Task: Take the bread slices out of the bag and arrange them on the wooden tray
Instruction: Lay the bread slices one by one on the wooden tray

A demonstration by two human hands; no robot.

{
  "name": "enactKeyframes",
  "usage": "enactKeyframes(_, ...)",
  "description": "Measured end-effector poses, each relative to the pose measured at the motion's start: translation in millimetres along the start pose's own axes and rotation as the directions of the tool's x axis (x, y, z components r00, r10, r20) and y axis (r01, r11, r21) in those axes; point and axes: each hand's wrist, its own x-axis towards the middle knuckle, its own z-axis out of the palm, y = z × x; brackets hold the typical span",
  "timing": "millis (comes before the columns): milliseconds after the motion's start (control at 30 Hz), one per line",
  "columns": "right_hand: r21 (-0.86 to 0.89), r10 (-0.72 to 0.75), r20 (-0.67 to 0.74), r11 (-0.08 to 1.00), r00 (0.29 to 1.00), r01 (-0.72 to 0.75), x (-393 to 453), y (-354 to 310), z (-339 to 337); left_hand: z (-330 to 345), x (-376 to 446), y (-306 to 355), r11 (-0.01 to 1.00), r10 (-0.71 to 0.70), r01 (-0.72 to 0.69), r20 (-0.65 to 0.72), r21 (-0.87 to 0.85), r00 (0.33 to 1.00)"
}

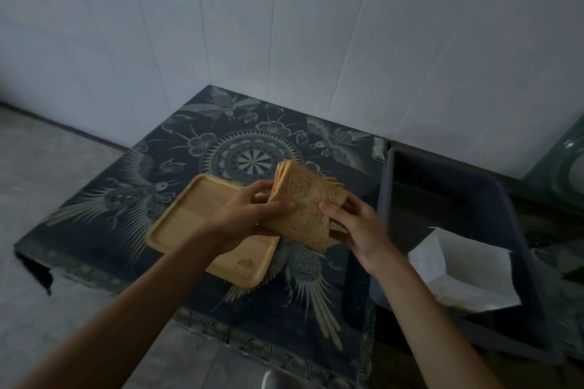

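Left hand (249, 215) and right hand (357, 227) clasp a stack of brown bread slices (303, 202) above the rectangular wooden tray (189, 215).

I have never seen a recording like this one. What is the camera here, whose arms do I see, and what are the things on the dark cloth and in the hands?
There is no machine here. A person wears one camera on the head, and it looks forward and down, so the two bare arms reaching in from the bottom are that person's own.

The left hand and the right hand together hold a stack of brown bread slices, lifted above the surface. On the patterned dark cloth lies a wooden tray; the part in view has no bread on it yet. To the right stands a dark plastic bin, and a white bag lies inside it. The bread is already out of the bag, so arranging the slices on the tray is what remains.
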Motion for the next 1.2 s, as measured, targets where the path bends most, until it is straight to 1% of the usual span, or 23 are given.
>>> enactKeyframes(133, 0.081, 0.171, -0.023, 0.982, 0.985, -0.168, 24, 34, 19, -26, 13, -20, 0.996, -0.091, 0.091, -0.040, 0.008, 0.995)
enactKeyframes(233, 0.096, 0.242, -0.047, 0.967, 0.969, -0.237, 41, 64, 37, -47, 26, -42, 0.988, -0.147, 0.149, -0.052, 0.035, 0.988)
enactKeyframes(367, 0.113, 0.324, -0.088, 0.943, 0.942, -0.314, 62, 108, 60, -78, 46, -78, 0.966, -0.243, 0.251, -0.126, 0.056, 0.962)
enactKeyframes(467, 0.135, 0.413, -0.134, 0.908, 0.901, -0.397, 74, 139, 73, -98, 55, -101, 0.939, -0.323, 0.335, -0.136, 0.075, 0.936)
enactKeyframes(600, 0.152, 0.506, -0.156, 0.861, 0.848, -0.486, 85, 167, 89, -118, 64, -123, 0.895, -0.397, 0.418, -0.146, 0.159, 0.906)
enactKeyframes(700, 0.094, 0.518, -0.199, 0.855, 0.832, -0.510, 84, 181, 99, -129, 60, -137, 0.870, -0.415, 0.442, -0.161, 0.218, 0.895)
enactKeyframes(900, 0.008, 0.510, -0.239, 0.852, 0.826, -0.524, 81, 193, 120, -145, 50, -158, 0.874, -0.400, 0.428, -0.156, 0.233, 0.903)
enactKeyframes(1033, -0.058, 0.493, -0.328, 0.841, 0.805, -0.539, 83, 191, 130, -152, 49, -162, 0.873, -0.383, 0.411, -0.153, 0.261, 0.911)
enactKeyframes(1200, -0.044, 0.473, -0.407, 0.844, 0.781, -0.534, 90, 189, 140, -156, 59, -160, 0.862, -0.339, 0.351, -0.098, 0.365, 0.936)
